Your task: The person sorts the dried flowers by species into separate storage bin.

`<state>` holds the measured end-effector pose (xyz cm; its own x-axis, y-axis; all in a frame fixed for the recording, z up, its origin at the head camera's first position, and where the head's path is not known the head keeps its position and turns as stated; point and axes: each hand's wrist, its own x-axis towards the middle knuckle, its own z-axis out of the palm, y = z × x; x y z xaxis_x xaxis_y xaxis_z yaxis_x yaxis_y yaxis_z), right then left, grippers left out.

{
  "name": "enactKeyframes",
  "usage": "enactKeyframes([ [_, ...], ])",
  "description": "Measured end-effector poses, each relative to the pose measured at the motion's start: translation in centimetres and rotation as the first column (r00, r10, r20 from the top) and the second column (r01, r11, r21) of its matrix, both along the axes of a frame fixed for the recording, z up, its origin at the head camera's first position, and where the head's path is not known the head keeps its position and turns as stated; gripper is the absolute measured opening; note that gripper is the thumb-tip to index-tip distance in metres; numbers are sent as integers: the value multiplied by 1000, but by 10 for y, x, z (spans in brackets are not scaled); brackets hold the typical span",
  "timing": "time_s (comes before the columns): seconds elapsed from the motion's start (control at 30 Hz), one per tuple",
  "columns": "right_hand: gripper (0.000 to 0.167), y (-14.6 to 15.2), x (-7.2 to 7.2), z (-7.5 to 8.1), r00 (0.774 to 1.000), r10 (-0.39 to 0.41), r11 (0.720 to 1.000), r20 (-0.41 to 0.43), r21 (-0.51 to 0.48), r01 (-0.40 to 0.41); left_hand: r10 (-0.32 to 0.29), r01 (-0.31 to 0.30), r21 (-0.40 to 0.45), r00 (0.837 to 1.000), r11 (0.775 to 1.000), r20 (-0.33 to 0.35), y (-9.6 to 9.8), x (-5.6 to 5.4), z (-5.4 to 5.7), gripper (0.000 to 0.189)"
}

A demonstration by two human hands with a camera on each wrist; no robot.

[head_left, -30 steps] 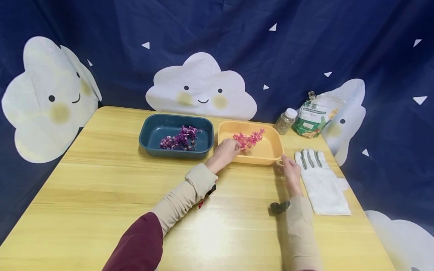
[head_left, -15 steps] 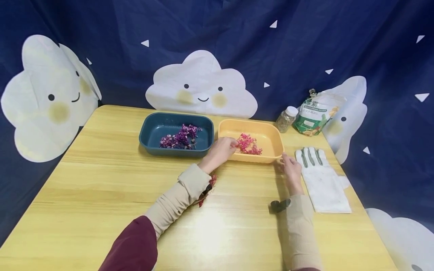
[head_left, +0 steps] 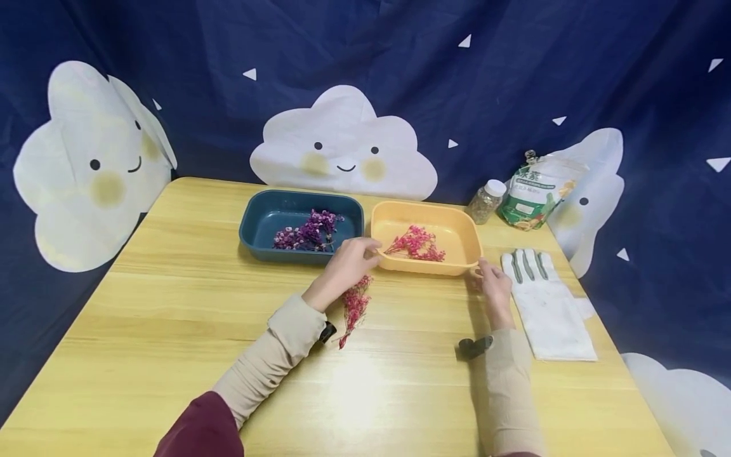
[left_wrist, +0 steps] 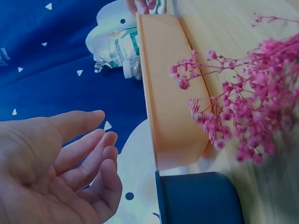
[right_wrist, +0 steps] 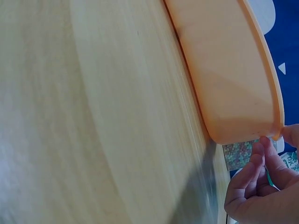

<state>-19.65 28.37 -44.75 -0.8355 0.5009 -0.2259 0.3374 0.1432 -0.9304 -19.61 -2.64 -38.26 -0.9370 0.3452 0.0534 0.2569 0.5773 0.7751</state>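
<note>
My left hand [head_left: 346,261] hovers by the front left corner of the orange tray [head_left: 425,269]. In the left wrist view its fingers [left_wrist: 77,163] are loosely bent, holding nothing. A sprig of small pink flowers [head_left: 419,244] lies inside the orange tray. Another pink flower sprig [head_left: 355,306] rests on the table beside my left wrist, partly hidden by that arm. At the tray's front right corner, my right hand [head_left: 493,287] pinches the rim between thumb and fingertips, as the right wrist view shows.
A dark blue tray [head_left: 280,255] with purple flowers [head_left: 311,230] stands left of the orange one. Behind on the right are a white-capped jar [head_left: 484,206] and a green-and-white pouch [head_left: 528,200]. White gloves [head_left: 551,317] lie near the table's right edge.
My left hand has let go of the pink flower sprig, which now lies in the orange tray, and has drawn back leftward. The sprig on the table shows more. My right hand keeps its place.
</note>
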Motion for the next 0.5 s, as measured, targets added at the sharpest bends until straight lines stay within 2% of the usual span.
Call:
enactKeyframes([
  [0.17,48,0,0,0,1000,-6,1000,-2,0,6,8,-8,3,1000,1000,-19,-10,10,0,35],
  [0.37,43,0,0,0,1000,-5,1000,-3,-11,5,31,-31,-5,998,1000,-46,-24,23,-7,37],
  [0.5,43,1,1,1,1000,-9,1000,-2,-10,9,54,-55,-32,998,998,-23,-34,34,-12,38],
])
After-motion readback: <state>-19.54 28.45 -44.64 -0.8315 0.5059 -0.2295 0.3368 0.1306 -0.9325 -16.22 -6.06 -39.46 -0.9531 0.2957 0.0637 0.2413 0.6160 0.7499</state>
